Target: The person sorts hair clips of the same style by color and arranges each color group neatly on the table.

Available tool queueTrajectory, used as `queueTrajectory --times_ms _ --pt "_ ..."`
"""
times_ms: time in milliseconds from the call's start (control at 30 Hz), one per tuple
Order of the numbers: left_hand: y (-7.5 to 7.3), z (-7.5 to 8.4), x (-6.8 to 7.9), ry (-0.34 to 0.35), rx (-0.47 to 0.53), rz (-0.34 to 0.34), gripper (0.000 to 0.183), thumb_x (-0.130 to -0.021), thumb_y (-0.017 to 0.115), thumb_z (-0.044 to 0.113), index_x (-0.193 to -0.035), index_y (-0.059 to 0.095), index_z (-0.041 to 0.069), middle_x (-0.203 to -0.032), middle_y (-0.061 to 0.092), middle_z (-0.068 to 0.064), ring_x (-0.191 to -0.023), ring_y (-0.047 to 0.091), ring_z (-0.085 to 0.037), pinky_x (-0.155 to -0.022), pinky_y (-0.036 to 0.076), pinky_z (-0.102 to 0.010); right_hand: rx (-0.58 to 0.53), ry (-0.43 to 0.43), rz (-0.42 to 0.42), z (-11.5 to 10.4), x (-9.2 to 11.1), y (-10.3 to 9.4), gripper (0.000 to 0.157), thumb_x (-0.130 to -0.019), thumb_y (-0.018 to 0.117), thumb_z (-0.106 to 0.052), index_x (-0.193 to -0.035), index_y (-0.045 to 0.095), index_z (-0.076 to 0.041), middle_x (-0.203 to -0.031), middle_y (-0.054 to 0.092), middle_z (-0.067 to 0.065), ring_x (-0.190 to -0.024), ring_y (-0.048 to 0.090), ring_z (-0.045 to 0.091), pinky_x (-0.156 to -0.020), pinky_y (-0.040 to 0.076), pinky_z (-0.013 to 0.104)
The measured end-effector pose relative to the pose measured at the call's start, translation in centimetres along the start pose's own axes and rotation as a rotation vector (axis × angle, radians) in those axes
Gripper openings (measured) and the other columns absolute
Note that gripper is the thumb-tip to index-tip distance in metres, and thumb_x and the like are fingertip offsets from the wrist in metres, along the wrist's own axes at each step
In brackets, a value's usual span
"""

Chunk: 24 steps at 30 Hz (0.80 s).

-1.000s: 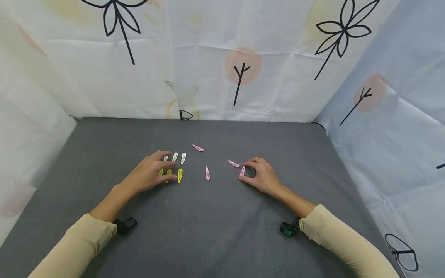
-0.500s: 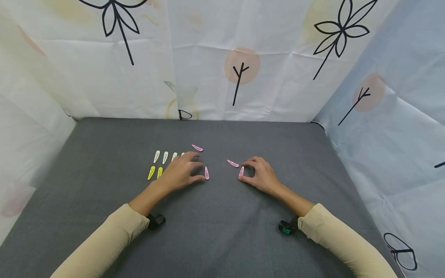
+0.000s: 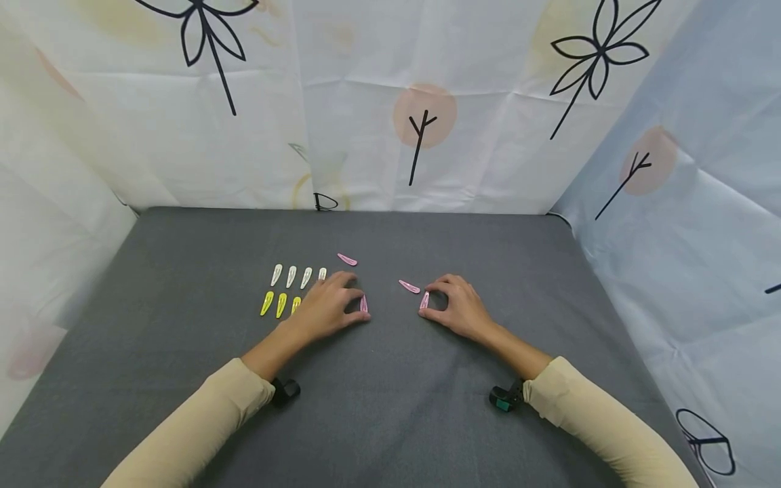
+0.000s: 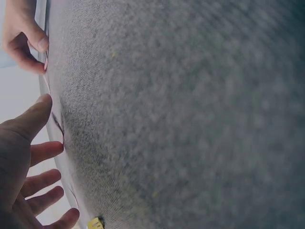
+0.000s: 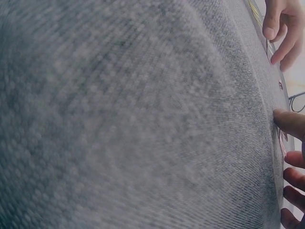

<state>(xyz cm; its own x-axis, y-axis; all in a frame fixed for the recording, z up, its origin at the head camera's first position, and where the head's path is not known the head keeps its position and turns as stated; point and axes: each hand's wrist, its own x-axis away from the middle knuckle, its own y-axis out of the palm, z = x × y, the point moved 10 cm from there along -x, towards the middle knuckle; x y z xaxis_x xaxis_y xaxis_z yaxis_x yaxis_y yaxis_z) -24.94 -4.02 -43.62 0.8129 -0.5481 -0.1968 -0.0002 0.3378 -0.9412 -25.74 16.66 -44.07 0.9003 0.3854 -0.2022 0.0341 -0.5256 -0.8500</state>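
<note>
Near the middle of the table, my left hand [image 3: 326,301] has its thumb and index finger at the two ends of a pink snap hair clip [image 3: 364,304], pinching it on the cloth. My right hand [image 3: 457,305] likewise pinches a second pink hair clip [image 3: 425,299] between thumb and index finger. Just beyond that lies another pink clip [image 3: 409,287]; one more pink clip [image 3: 348,259] sits farther back. White hair clips [image 3: 291,276] stand in a row left of my left hand, above a row of yellow clips [image 3: 281,305], partly hidden by that hand.
Grey cloth covers the table [image 3: 390,413]. Patterned white fabric [image 3: 360,102] hangs behind it and along both sides. A dark strap device [image 3: 506,398] shows at the right wrist.
My left hand has moved right, from over the white and yellow clips to a pink clip, and its thumb and index finger have closed in on it. The right hand stays put.
</note>
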Motion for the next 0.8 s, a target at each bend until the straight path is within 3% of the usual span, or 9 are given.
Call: queueTrajectory --times_ms 400,633,800 --pt "0.30 -0.01 -0.02 0.015 0.032 -0.025 0.035 -0.088 0.078 0.031 -0.115 0.075 0.009 -0.134 0.058 -0.017 -0.131 0.048 -0.033 -0.101 0.043 -0.058 0.002 0.011 -0.011 0.21 -0.07 0.14 0.047 -0.079 0.085 -0.035 -0.115 0.073 -0.008 -0.112 0.063 0.007 -0.112 0.055 0.028 -0.094 0.042 0.050" --pt "0.13 0.10 -0.11 0.054 0.090 -0.020 0.018 -0.089 0.076 0.013 -0.106 0.079 0.012 -0.130 0.060 -0.016 -0.129 0.049 -0.032 -0.101 0.042 -0.058 -0.001 0.019 -0.024 0.35 -0.02 0.28 0.047 -0.079 0.085 -0.035 -0.116 0.073 -0.009 -0.112 0.063 0.007 -0.113 0.055 0.028 -0.095 0.042 0.050" --pt "-0.09 0.24 -0.30 0.087 0.094 -0.013 0.016 -0.089 0.073 0.006 -0.101 0.080 0.014 -0.128 0.061 -0.017 -0.128 0.050 -0.033 -0.099 0.043 -0.059 -0.007 0.007 -0.009 0.25 -0.02 0.07 0.047 -0.078 0.086 -0.034 -0.116 0.073 -0.008 -0.111 0.063 0.007 -0.112 0.055 0.029 -0.094 0.042 0.052"
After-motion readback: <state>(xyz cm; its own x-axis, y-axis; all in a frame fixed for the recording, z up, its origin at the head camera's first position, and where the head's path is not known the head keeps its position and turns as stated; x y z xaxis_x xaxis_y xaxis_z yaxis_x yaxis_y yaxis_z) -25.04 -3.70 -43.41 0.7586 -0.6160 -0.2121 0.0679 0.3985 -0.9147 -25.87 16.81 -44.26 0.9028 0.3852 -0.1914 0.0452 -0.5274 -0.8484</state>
